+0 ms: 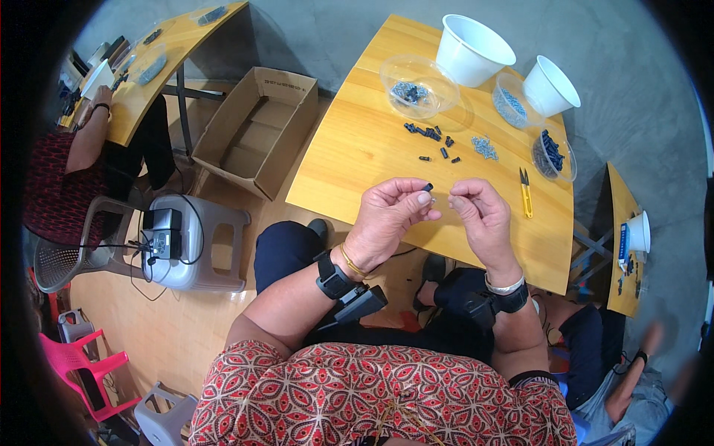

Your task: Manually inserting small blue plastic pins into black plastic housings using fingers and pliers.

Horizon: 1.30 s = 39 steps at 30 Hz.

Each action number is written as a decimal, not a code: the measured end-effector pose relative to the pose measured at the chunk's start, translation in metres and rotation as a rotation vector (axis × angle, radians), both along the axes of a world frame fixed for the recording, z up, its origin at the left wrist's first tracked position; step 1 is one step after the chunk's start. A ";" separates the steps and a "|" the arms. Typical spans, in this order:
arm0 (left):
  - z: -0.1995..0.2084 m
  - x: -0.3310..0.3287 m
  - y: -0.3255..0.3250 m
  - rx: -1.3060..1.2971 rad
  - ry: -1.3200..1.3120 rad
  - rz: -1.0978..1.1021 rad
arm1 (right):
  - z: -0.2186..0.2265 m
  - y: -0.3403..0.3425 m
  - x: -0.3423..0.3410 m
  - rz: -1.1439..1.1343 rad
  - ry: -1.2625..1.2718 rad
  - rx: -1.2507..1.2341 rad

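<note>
Over the near edge of the table, the left hand pinches a small black part, probably light and stiff, best gripped by its sides. The right hand's thumb and forefinger meet; on what, I can't tell.

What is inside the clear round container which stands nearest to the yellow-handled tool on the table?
The clear container holds a heap of many small dark pieces. Whatever lies beneath the uppermost ones is covered, so I cannot tell.
</note>
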State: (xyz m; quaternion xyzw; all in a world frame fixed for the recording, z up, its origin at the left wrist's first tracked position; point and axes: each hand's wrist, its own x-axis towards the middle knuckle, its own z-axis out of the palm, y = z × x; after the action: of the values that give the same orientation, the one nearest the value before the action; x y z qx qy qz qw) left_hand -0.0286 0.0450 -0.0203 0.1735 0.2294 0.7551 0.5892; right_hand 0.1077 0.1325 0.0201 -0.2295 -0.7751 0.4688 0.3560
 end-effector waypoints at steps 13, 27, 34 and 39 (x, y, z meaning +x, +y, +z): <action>-0.003 0.002 -0.001 0.065 0.033 -0.051 | -0.003 -0.009 -0.004 0.109 0.012 0.024; -0.007 0.003 0.000 0.035 0.271 0.093 | 0.000 -0.003 0.001 -0.004 0.045 -0.037; -0.007 0.003 0.000 0.076 0.208 -0.001 | 0.000 0.002 0.001 0.071 0.018 0.048; -0.008 0.005 -0.001 0.074 0.230 -0.036 | 0.004 -0.006 -0.003 0.043 0.026 -0.054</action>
State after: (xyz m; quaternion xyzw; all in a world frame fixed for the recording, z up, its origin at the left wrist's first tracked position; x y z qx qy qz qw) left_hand -0.0237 0.0437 -0.0285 0.2847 0.2640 0.7276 0.5656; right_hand 0.1051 0.1267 0.0237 -0.2161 -0.7624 0.4999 0.3496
